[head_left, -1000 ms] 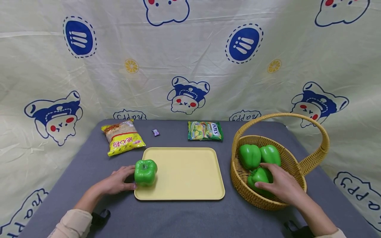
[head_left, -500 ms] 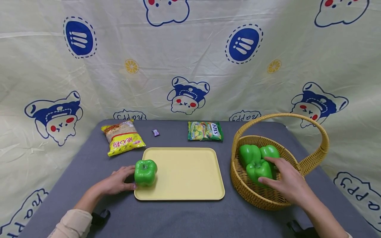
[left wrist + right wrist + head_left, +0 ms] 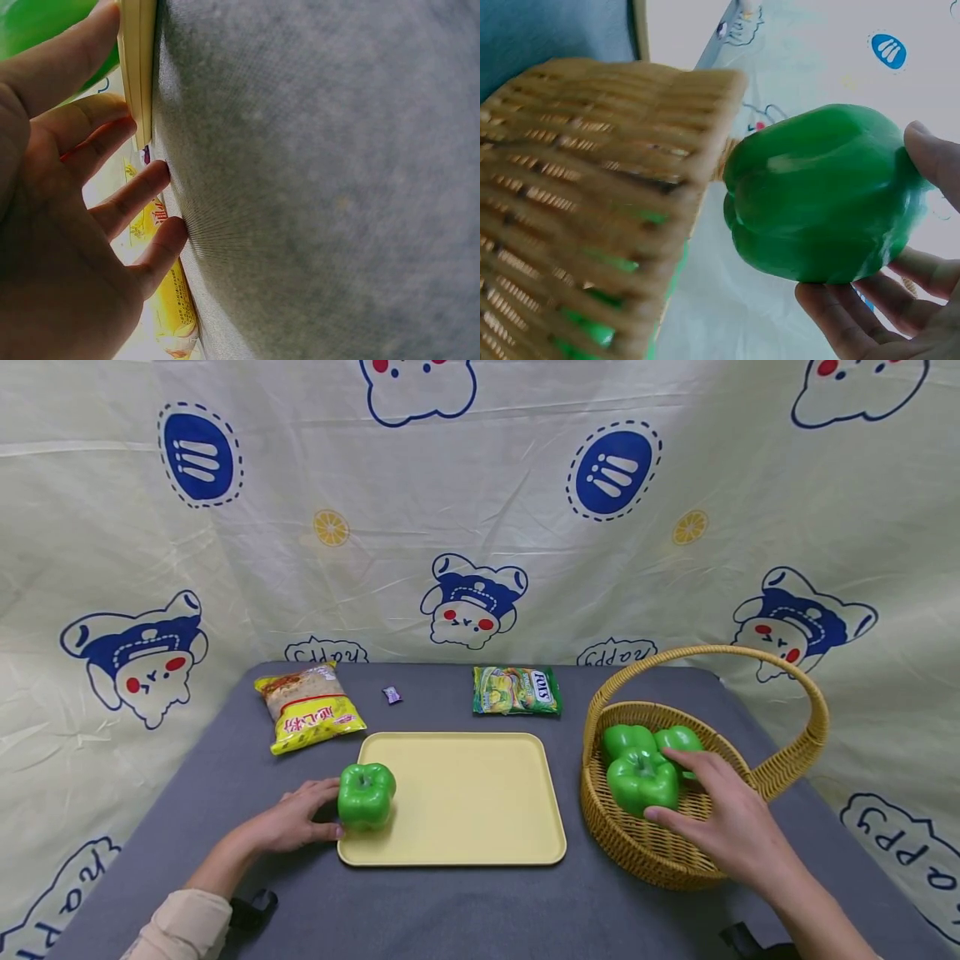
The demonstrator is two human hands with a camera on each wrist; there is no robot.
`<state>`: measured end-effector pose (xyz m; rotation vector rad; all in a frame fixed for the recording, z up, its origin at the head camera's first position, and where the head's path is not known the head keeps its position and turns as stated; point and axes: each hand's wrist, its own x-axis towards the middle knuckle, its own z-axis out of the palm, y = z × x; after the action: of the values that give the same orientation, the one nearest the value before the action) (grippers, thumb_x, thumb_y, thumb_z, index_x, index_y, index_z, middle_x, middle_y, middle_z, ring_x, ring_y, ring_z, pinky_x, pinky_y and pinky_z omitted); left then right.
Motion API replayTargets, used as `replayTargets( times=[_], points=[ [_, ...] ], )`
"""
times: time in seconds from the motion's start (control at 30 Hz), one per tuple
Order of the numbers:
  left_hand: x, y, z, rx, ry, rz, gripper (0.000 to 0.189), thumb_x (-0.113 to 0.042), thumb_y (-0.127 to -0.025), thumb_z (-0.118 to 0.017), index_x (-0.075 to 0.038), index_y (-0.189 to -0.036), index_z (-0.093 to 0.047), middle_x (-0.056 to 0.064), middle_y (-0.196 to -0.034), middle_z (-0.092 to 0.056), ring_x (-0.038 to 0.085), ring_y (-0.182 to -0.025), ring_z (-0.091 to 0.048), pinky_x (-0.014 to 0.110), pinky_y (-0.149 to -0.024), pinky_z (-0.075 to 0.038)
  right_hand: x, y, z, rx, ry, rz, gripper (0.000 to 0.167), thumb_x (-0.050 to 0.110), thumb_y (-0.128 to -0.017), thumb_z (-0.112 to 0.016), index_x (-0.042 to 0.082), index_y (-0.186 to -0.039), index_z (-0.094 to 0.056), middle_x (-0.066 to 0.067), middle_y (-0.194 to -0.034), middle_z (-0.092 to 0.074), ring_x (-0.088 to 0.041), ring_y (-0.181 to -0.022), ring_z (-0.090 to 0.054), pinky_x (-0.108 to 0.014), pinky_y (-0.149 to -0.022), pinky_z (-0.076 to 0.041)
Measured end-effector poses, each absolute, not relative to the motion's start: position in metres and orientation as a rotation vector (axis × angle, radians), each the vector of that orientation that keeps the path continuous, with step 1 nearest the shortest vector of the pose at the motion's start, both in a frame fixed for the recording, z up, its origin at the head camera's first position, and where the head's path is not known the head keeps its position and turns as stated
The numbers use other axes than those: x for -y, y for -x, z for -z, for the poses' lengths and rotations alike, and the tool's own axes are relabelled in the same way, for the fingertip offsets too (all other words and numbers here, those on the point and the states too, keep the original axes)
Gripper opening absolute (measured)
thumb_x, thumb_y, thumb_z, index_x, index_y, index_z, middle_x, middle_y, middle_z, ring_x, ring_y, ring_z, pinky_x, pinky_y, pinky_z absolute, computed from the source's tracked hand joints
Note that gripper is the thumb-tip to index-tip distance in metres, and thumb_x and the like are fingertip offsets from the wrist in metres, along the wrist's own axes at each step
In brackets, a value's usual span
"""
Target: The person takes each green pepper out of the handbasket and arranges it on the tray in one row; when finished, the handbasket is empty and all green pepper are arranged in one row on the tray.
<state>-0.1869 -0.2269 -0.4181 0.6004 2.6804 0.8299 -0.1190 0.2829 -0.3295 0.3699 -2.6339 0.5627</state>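
My right hand (image 3: 731, 822) grips a green bell pepper (image 3: 643, 783) between thumb and fingers. In the right wrist view this pepper (image 3: 821, 195) is up off the wicker basket's rim (image 3: 716, 112). Two more green peppers (image 3: 628, 740) (image 3: 678, 741) lie in the wicker basket (image 3: 637, 860), partly covered by the held one. At the left, my left hand (image 3: 296, 817) rests against the near-left edge of a cream tray (image 3: 472, 802), fingers spread. The left wrist view shows its fingertips touching the tray's edge (image 3: 141, 75) and the tablecloth. One green pepper (image 3: 367, 797) stands upright on the tray's left end.
A yellow snack bag (image 3: 313, 714) lies behind the tray at the left. Near it is a tiny purple packet (image 3: 392, 694). Behind the tray's middle lies a green packet (image 3: 517, 691). The basket's tall handle (image 3: 712, 652) arches over its top. Grey cloth (image 3: 450, 910) covers the table.
My right hand has raised the green pepper from inside the basket, moving it up and slightly left. The left hand and the pepper on the tray have stayed put.
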Motion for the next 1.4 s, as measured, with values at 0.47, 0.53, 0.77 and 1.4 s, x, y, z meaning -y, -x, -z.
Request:
replayTargets(
  times=[0.47, 0.53, 0.77, 1.4],
  points=[
    [0.227, 0.186, 0.416, -2.684, -0.61, -0.824, 0.071, -0.036, -0.083, -0.07, 0.002, -0.137, -0.044, 0.024, -0.143, -0.041, 0.046, -0.131, -0.033, 0.066, -0.097, -0.025, -0.254, 0.117, 0.325, 2.452, -0.529, -0.655, 0.079, 0.022, -0.062, -0.088, 0.016, -0.133, -0.052, -0.007, -0.122, -0.057, -0.023, -0.11, -0.052, 0.001, -0.091, -0.023],
    [0.227, 0.186, 0.416, -2.685, -0.613, -0.821, 0.071, -0.036, -0.083, -0.07, 0.002, -0.137, -0.044, 0.024, -0.143, -0.041, 0.046, -0.131, -0.032, 0.066, -0.097, -0.025, -0.25, 0.118, 0.327, 2.446, -0.546, -0.672, 0.08, 0.021, -0.063, -0.088, 0.017, -0.134, -0.051, -0.007, -0.124, -0.057, -0.021, -0.111, -0.052, 0.0, -0.092, -0.024],
    [0.227, 0.186, 0.417, -2.692, -0.621, -0.817, 0.071, -0.036, -0.083, -0.07, 0.002, -0.137, -0.045, 0.025, -0.143, -0.04, 0.047, -0.131, -0.033, 0.067, -0.096, -0.025, -0.232, 0.124, 0.331, 2.433, -0.586, -0.722, 0.077, 0.021, -0.064, -0.087, 0.014, -0.132, -0.053, -0.006, -0.125, -0.058, -0.016, -0.11, -0.053, -0.001, -0.089, -0.032],
    [0.227, 0.187, 0.417, -2.68, -0.606, -0.826, 0.069, -0.035, -0.083, -0.07, 0.001, -0.137, -0.045, 0.024, -0.143, -0.04, 0.046, -0.131, -0.032, 0.067, -0.097, -0.024, -0.186, 0.152, 0.35, 2.429, -0.81, -1.078, 0.072, 0.022, -0.072, -0.081, 0.009, -0.135, -0.048, -0.004, -0.126, -0.054, -0.015, -0.111, -0.058, -0.031, -0.088, -0.052]
  ],
)
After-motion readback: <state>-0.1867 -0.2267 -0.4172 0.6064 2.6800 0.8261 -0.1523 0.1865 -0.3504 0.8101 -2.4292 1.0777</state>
